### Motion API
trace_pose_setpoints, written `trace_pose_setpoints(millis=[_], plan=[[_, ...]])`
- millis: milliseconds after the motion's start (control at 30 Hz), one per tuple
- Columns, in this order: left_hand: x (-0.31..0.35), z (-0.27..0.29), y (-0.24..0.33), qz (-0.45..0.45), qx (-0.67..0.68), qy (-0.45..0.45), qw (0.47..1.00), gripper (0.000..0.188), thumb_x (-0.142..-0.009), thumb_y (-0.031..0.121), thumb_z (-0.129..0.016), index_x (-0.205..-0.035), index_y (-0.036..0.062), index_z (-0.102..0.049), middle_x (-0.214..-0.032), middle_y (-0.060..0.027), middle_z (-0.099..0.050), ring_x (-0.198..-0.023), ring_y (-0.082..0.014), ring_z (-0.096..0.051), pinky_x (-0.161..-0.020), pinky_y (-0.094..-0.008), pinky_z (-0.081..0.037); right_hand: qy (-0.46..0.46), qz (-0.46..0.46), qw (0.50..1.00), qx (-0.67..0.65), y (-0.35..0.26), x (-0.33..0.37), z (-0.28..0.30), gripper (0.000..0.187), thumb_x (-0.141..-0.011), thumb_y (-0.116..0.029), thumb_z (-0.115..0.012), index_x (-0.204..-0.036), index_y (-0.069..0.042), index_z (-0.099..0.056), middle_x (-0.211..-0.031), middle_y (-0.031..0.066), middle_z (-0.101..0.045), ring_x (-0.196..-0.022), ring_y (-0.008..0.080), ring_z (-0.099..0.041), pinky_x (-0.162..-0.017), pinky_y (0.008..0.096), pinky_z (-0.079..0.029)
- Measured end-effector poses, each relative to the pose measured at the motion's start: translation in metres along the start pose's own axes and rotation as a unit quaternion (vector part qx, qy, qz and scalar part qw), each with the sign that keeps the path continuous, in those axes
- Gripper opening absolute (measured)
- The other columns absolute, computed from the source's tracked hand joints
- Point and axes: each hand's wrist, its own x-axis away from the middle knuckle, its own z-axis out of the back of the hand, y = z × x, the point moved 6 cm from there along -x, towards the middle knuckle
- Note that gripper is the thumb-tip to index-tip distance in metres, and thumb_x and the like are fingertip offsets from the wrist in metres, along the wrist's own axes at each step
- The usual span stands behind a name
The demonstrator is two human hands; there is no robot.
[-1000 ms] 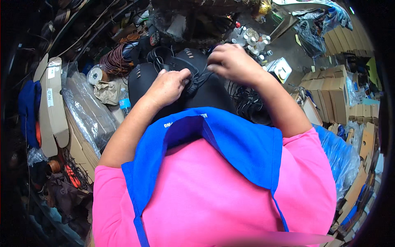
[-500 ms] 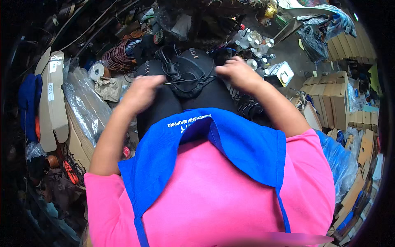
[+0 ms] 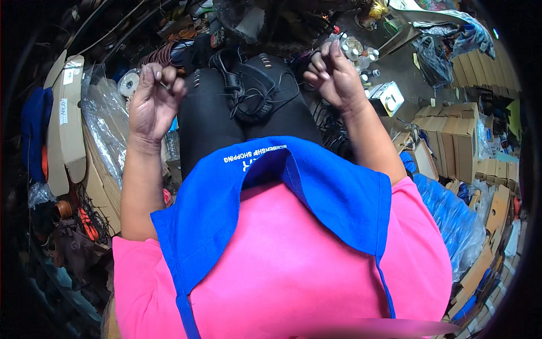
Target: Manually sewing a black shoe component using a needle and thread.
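On my black-clad lap lies a black shoe [image 3: 255, 107], with thin black cord looped loosely over it. My left hand [image 3: 155, 99] is raised to the left of the shoe, palm showing, its fingers loosely bent and apart. On the other side, my right hand [image 3: 337, 79] is up beyond my right knee, thumb lifted and fingers half curled. No cord shows clearly in either hand, and neither hand touches the shoe.
White-capped bottles [image 3: 361, 53] and a pale rectangular can [image 3: 387, 99] stand at the far right. Cardboard boxes [image 3: 451, 135] are stacked to the right. Long cardboard pieces [image 3: 66, 130] and clear plastic [image 3: 107, 124] lie to the left, near a white spool [image 3: 129, 83].
Both hands have risen away from the shoe and turned, fingers loosened. The thin cord stretched between them earlier no longer shows taut.
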Motion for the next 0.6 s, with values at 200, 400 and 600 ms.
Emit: trace_pose_setpoints(millis=[200,400,600], plan=[[0.058,0.186,0.134,-0.113,-0.152,0.257,0.948,0.008,-0.091,0.021,-0.056,-0.089,0.0129,-0.053,-0.068,0.0023,-0.045,-0.051,-0.0078,-0.035,-0.048,-0.0211,-0.032,0.481,0.114,0.706,0.507,-0.111,0.13,0.061,0.023,-0.091,-0.025,-0.054,-0.103,-0.007,-0.062,-0.089,0.0,-0.061,-0.07,0.0094,-0.055,-0.06,0.0247,-0.048],[0.078,0.23,0.186,-0.167,-0.374,0.324,0.853,0.015,-0.093,0.022,-0.051,-0.092,0.008,-0.057,-0.073,0.0007,-0.05,-0.054,-0.0067,-0.041,-0.051,-0.0195,-0.033,0.471,0.084,0.579,0.66,-0.173,0.212,0.121,0.032,-0.092,-0.027,-0.054,-0.115,-0.006,-0.06,-0.1,0.0026,-0.063,-0.083,0.0093,-0.054,-0.078,0.0242,-0.044],[-0.008,-0.032,-0.022,-0.068,-0.66,-0.104,0.741,0.022,-0.077,0.005,-0.065,-0.099,0.0025,-0.066,-0.1,-0.0078,-0.062,-0.094,-0.0173,-0.059,-0.085,-0.028,-0.045,0.151,-0.053,0.684,0.712,-0.016,0.045,0.003,0.034,-0.084,-0.017,-0.061,-0.118,-0.016,-0.062,-0.092,0.0076,-0.057,-0.089,0.0176,-0.054,-0.08,0.0293,-0.045]])
